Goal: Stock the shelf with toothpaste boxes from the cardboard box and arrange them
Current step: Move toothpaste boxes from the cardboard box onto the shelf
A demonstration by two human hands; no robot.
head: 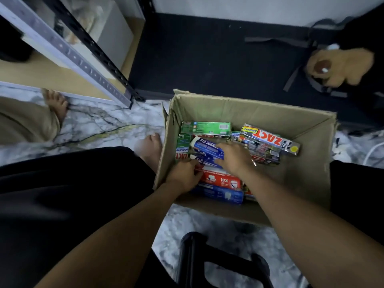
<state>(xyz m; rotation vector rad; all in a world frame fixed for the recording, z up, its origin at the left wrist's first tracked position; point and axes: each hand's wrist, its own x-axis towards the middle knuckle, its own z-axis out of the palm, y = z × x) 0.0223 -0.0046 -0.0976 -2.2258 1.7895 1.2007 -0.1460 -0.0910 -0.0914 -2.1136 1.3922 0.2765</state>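
Observation:
An open cardboard box [301,179] stands on the marbled floor, holding several toothpaste boxes. Both my hands are inside it. My right hand [233,156] lies on the end of a blue Safi box [205,146], fingers curled around it. Below it lies a second blue Safi box [204,162], and my left hand [184,176] grips its near end at the box's left wall. A red box [221,180] and a blue box [220,194] lie under my hands. Green boxes [205,127] and silver Zact boxes [270,140] lie further back. The metal shelf [62,75] with wooden boards stands at the upper left.
A black stool [218,260] is under me at the bottom. My bare foot [151,150] rests just left of the carton. Another person's foot [56,102] stands by the shelf's base. A dark mat [207,55] with a tan bag [340,67] lies behind the carton.

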